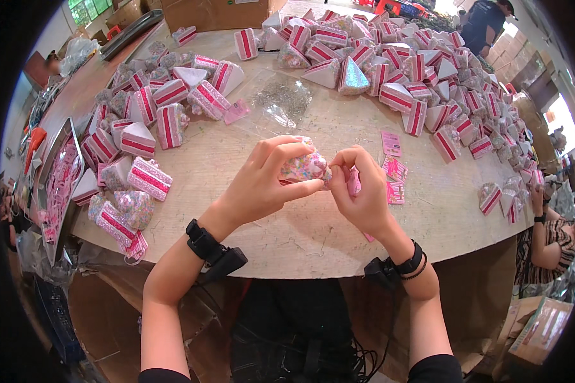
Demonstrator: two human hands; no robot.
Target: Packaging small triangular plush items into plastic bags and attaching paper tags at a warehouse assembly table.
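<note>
My left hand (252, 185) is closed around a cake-slice ornament (300, 167), its sprinkle-covered side turned up. At the ornament's right end my right hand (367, 198) makes a pinch. A pink card tag (353, 182) shows among the right hand's fingers; what the fingertips themselves grip is too small to make out. Just right of that hand, several loose pink tags (391, 143) lie on the wooden table (268, 246). Beyond my hands is a clear plastic bag (281, 102) of small metal-looking pieces.
More cake-slice ornaments (150, 179) are grouped at the left, one with a tag attached. A large heap of ornaments (396, 96) covers the far right. A tray of pink strips (64, 179) stands off the left edge. Another person (546, 246) sits at the right; a cardboard box (217, 14) is behind.
</note>
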